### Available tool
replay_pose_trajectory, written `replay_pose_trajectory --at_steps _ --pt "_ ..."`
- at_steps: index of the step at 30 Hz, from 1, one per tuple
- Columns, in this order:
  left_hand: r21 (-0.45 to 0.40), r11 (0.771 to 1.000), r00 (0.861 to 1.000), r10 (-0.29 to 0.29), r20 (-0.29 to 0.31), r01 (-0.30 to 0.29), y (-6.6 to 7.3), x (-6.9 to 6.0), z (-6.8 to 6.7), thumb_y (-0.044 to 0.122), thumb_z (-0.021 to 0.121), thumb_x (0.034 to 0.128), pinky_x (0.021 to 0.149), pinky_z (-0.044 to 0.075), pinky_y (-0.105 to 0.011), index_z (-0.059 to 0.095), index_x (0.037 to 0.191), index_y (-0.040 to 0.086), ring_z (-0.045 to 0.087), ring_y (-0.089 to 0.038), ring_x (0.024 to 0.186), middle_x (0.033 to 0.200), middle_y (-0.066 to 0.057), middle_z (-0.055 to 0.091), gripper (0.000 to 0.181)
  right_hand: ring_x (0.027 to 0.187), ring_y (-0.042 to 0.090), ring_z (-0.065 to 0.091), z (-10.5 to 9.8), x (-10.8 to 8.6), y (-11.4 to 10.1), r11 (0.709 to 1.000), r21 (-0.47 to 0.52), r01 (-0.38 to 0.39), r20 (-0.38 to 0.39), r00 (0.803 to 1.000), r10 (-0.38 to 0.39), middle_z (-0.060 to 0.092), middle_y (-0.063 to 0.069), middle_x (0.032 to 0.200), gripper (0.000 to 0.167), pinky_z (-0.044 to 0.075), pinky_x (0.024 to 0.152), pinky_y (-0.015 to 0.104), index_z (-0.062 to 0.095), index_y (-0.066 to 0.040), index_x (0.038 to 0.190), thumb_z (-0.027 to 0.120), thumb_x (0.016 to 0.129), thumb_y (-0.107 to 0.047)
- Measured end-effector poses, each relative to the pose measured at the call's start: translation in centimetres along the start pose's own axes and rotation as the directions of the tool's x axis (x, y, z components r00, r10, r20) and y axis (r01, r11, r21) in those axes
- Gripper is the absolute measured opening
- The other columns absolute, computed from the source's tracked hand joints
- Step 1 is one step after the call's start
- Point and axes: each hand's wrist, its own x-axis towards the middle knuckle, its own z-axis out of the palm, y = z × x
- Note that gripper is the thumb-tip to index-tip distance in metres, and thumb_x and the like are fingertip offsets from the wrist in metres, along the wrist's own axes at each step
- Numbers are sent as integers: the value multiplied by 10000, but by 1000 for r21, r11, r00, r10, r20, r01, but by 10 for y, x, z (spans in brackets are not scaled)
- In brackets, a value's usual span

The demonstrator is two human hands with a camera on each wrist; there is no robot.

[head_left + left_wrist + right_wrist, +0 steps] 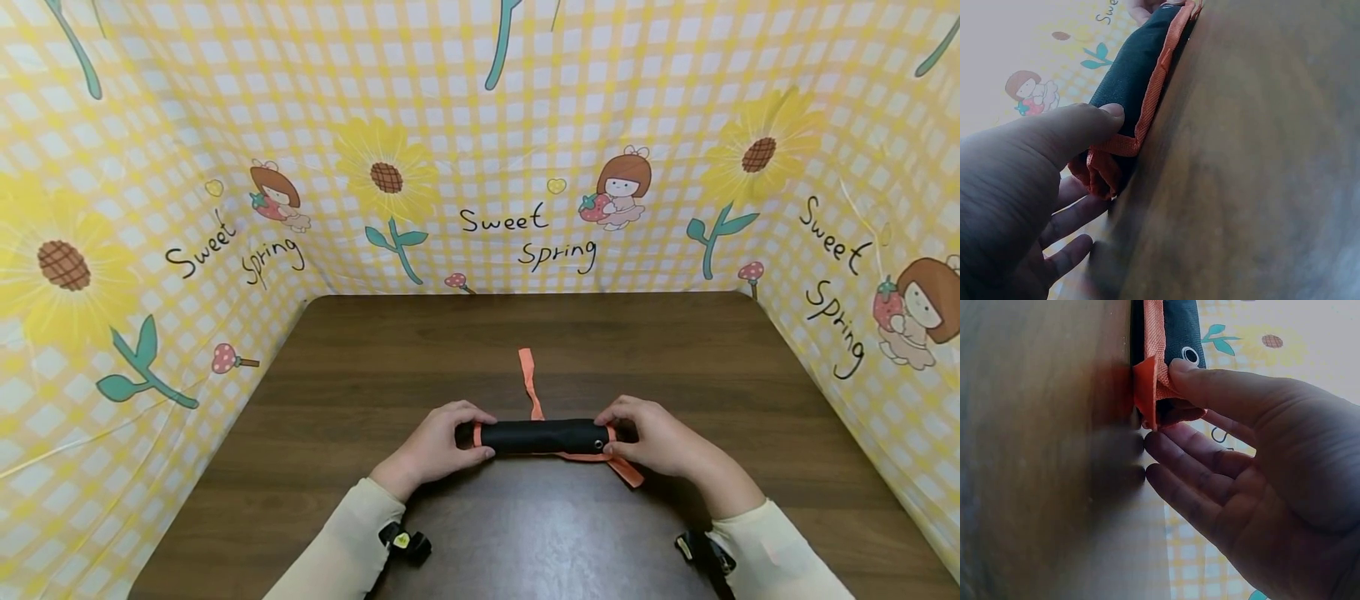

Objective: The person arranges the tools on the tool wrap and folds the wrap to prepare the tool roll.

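A rolled-up black fabric bundle point(543, 437) with orange edging lies crosswise on the brown table. My left hand point(442, 442) holds its left end, the thumb on the near side and the forefinger on the far side. At the opposite end, my right hand point(656, 433) grips it close to a metal eyelet point(1190, 356). One orange strap point(528, 379) stretches away behind the roll; another strap end point(626, 472) pokes out in front, beneath the right thumb. The left wrist view shows orange edging point(1159, 81) along the roll and folded layers at its end. What is inside is hidden.
The wood-grain table point(360, 350) is enclosed at the back and both sides by a yellow checked cloth point(480, 150) printed with flowers and figures. A small camera on a black strap sits on each wrist, the left camera point(408, 543) and the right camera point(701, 550).
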Motion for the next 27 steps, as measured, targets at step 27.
replay_pose_trajectory --at_steps 27 --pt "11 1000 996 -12 88 11 5 1 -17 543 734 955 1050 476 -443 617 1440 161 576 -175 1233 1325 23 595 629 1100 235 649 -14 4 -7 998 -68 -17 7 1000 18 627 3 1196 252 538 927 477 725 -117 1226 753 995 -213"
